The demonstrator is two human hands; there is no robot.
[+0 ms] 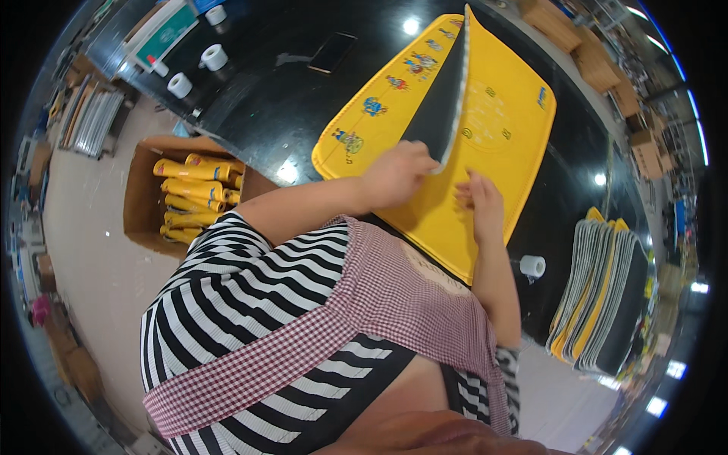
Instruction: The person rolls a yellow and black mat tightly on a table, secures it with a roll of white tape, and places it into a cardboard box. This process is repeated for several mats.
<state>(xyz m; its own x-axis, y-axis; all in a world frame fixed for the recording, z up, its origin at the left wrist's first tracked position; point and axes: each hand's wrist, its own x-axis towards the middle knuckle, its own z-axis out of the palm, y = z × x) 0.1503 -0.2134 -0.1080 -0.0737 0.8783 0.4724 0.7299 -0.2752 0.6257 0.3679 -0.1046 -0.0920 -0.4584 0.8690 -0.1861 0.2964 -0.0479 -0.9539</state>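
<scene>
A yellow mat with printed figures lies before me on the black table. Its left edge is raised, showing the dark underside. Beneath it, another yellow printed surface shows at the left, apparently a second mat. My left hand is closed, pinching the near end of the raised edge. Just to its right, my right hand hovers over or touches the mat's near part, fingers loosely bent and apart, with nothing seen in them.
A cardboard box of rolled yellow mats stands at the left. Stacked mats sit at the right. A phone, white rolls and another white roll rest on the black table.
</scene>
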